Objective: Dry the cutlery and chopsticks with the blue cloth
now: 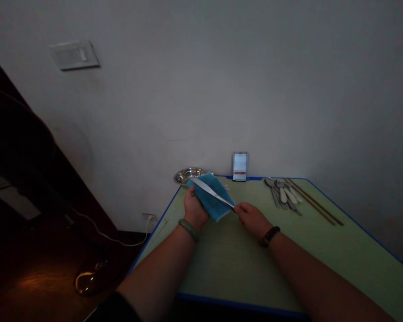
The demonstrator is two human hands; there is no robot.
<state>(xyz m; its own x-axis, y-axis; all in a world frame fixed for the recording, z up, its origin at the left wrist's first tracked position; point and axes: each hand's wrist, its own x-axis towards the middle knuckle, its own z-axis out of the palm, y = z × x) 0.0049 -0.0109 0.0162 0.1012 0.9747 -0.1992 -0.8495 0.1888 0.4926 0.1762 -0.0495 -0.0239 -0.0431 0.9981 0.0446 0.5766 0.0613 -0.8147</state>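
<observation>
Near the far-left corner of the green table (241, 264), the right fingers (239, 209) are pinched together on the end of a silver table knife (213, 193), and the left fingers (189, 193) curl closed behind a folded blue cloth (210, 199). The knife lies diagonally across the cloth, its far end pointing toward the left. Behind the fingers, the left hand (194, 208) supports the cloth from below and wears a green bangle (188, 230), while the right hand (251, 219) has a dark beaded bracelet (269, 236) at its wrist. Just past the cloth sits a steel dish (188, 175), and an upright object (239, 166), too blurred to identify, stands against the wall. Farther right on the table lie metal spoons and forks (282, 194) beside wooden chopsticks (313, 201). Off the table's left side, a white cable (110, 239) runs to a wall socket (148, 218), and a switch plate (74, 55) is fixed high on the wall.
</observation>
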